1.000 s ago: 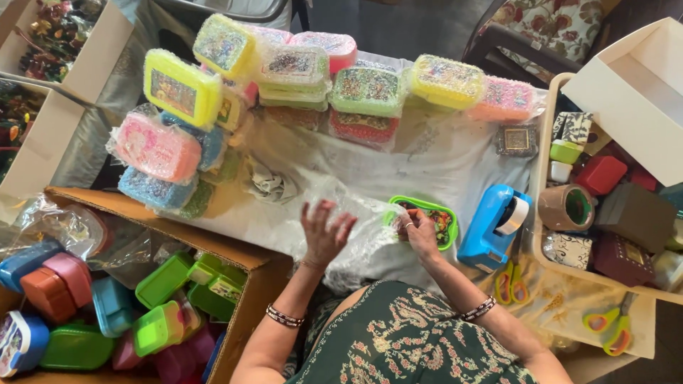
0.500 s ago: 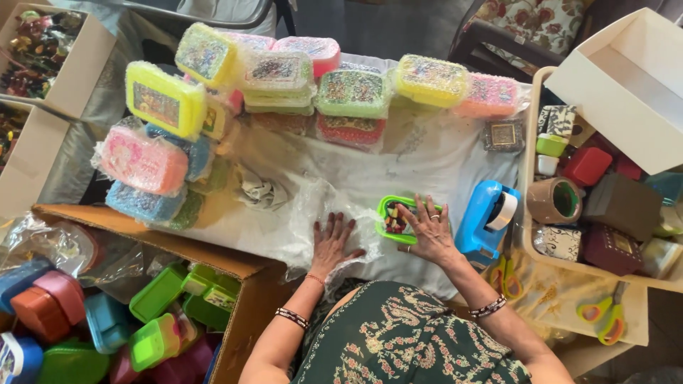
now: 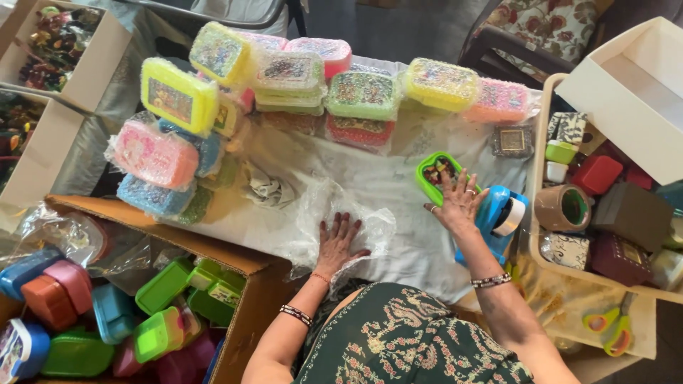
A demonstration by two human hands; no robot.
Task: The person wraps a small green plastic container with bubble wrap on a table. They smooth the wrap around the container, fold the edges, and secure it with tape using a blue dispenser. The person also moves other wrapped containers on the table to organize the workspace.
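My left hand (image 3: pixel 339 240) lies flat, fingers spread, on a clear plastic sheet (image 3: pixel 320 206) spread over the white cloth. My right hand (image 3: pixel 459 203) rests with fingers apart on the near end of a small green box (image 3: pixel 431 173) filled with colourful items. A blue tape dispenser (image 3: pixel 501 215) stands just right of that hand. Beyond both hands, several wrapped lunch boxes in yellow (image 3: pixel 178 94), pink (image 3: pixel 153 154) and green (image 3: pixel 362 94) are stacked along the back of the table.
A cardboard carton (image 3: pixel 242 262) at the lower left holds several empty coloured plastic boxes. A tray (image 3: pixel 538 135) on the right holds a brown tape roll (image 3: pixel 562 208), small tins and red boxes. Scissors (image 3: pixel 608 323) lie at the lower right. A white box (image 3: pixel 626 92) stands upper right.
The green box has slid away from me and to the right under my right hand. My left hand came down from raised to flat on the plastic sheet.
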